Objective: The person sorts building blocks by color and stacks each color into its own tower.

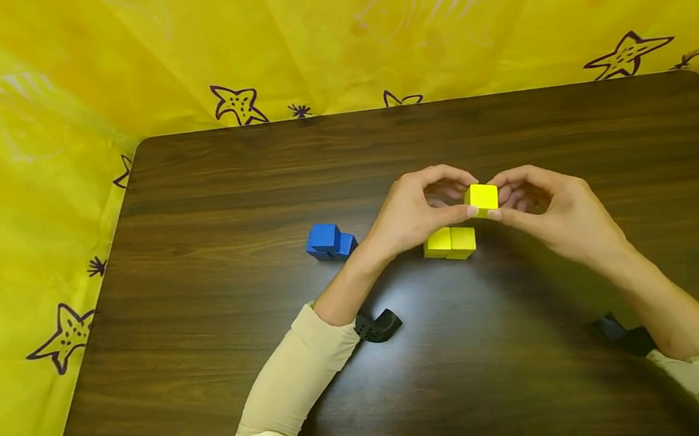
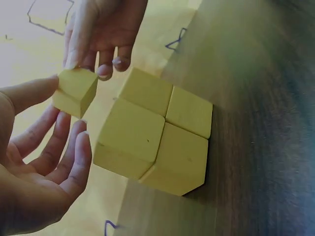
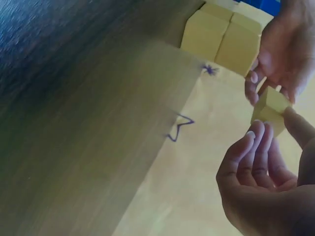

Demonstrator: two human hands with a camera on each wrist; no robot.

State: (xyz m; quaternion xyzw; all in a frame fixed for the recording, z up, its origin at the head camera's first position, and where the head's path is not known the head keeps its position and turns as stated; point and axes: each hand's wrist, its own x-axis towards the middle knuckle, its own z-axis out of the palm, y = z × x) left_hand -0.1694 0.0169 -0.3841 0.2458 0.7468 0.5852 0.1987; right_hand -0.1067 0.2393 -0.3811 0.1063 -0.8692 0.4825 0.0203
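Note:
A single yellow cube is held up in the air between both hands. My left hand pinches it from the left with thumb and fingertips, while my right hand pinches its right side. Just below and nearer to me stand several yellow cubes packed together on the table. In the left wrist view, these packed cubes show a face two wide and two high, apart from both hands. The right wrist view shows the held cube between thumb and fingers.
A small group of blue cubes sits left of the yellow ones, beside my left forearm. The dark wooden table meets a yellow cloth with drawn starfish at its back and left. Black wrist pieces stick out from the sleeves.

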